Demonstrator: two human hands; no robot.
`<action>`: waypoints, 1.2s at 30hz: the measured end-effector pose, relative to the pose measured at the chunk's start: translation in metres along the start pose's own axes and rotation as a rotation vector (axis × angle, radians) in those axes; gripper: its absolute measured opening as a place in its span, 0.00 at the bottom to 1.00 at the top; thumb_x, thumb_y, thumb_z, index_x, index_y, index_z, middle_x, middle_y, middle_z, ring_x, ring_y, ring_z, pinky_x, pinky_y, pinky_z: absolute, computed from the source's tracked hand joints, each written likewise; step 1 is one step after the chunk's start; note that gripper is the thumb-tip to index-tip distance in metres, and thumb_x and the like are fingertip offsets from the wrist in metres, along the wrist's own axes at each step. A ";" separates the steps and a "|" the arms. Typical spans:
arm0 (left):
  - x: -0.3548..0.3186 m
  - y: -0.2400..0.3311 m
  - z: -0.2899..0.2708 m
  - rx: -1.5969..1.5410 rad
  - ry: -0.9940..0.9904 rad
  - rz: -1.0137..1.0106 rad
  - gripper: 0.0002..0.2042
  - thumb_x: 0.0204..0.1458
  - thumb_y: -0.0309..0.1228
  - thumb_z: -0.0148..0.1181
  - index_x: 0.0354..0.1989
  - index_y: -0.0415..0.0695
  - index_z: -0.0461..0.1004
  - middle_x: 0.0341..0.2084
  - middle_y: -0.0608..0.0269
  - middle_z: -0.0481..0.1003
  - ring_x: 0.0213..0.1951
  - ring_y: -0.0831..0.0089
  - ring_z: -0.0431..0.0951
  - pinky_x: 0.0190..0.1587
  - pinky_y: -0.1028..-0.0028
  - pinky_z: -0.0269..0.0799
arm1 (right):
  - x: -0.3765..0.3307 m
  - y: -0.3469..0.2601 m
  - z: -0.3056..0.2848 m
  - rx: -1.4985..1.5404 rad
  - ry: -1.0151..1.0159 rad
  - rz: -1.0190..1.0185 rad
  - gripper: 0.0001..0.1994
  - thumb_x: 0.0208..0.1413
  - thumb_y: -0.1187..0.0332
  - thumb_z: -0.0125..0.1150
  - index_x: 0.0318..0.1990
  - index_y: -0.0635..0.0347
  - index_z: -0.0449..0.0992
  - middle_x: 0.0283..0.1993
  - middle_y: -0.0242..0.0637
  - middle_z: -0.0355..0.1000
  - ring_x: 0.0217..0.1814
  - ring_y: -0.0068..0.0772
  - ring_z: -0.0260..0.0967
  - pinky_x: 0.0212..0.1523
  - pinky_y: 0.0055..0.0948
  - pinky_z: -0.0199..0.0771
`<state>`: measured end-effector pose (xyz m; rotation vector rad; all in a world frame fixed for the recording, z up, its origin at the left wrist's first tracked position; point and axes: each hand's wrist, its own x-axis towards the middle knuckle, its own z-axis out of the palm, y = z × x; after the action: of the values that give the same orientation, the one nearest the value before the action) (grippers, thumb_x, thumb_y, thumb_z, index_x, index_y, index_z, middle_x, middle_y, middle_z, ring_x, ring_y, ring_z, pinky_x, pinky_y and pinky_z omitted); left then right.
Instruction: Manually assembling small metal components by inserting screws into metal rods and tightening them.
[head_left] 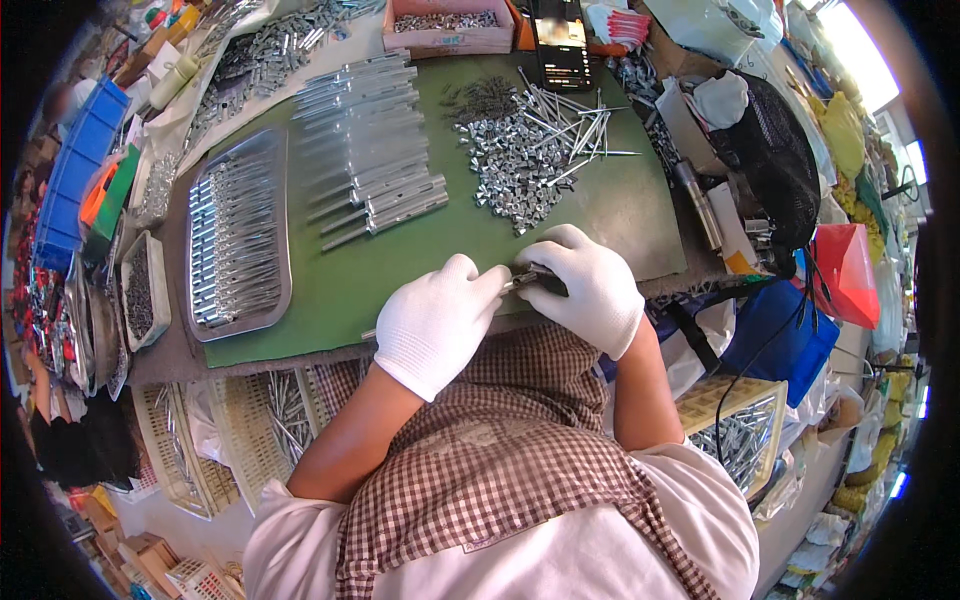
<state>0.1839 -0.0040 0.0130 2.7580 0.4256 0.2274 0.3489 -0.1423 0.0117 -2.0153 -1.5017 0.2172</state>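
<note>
Taking clock directions from the middle of the one green mat (620, 215), one metal tray (285, 230) lies at nine o'clock with a long row of slim metal pieces side by side, too close together to count. One pink box (455, 42) of small parts stands at twelve. Two white-gloved hands work near the mat's close edge: the left hand (435, 315) at six, the right hand (590, 285) at five. One phone (562, 55) stands at one. Silver tubes (405, 200) overlap at eleven, too many to count surely. Between the hands is one metal rod (515, 284); the left fingers are closed around it, and the right thumb and fingers pinch one dark piece (548, 282) at its end. At two lie perhaps a dozen or more long pins (575, 130), crossing one heap of uncounted silver caps (510, 180). One patch of tiny dark bits (480, 98) lies at half past twelve.
</note>
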 end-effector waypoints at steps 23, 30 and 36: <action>-0.002 0.002 0.002 -0.017 0.023 -0.024 0.09 0.56 0.36 0.63 0.45 0.57 0.80 0.32 0.65 0.74 0.32 0.63 0.80 0.33 0.64 0.76 | 0.013 0.034 0.005 0.002 0.323 0.239 0.07 0.57 0.67 0.66 0.40 0.58 0.82 0.37 0.43 0.78 0.39 0.49 0.77 0.40 0.37 0.76; -0.002 0.002 0.001 -0.021 0.007 -0.023 0.10 0.56 0.36 0.63 0.46 0.57 0.80 0.32 0.64 0.74 0.31 0.63 0.80 0.33 0.64 0.76 | 0.027 0.025 0.013 -0.160 0.295 0.297 0.09 0.53 0.65 0.70 0.37 0.59 0.83 0.35 0.41 0.76 0.38 0.47 0.77 0.40 0.37 0.76; -0.003 0.002 0.001 -0.013 -0.004 -0.031 0.10 0.56 0.36 0.63 0.46 0.58 0.80 0.32 0.64 0.74 0.31 0.62 0.80 0.32 0.63 0.76 | 0.018 0.025 0.012 -0.220 0.260 0.347 0.09 0.51 0.64 0.70 0.36 0.57 0.82 0.34 0.42 0.75 0.37 0.49 0.76 0.39 0.40 0.76</action>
<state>0.1820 -0.0067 0.0122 2.7367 0.4638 0.2165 0.3696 -0.1256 -0.0081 -2.3690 -1.0483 -0.0753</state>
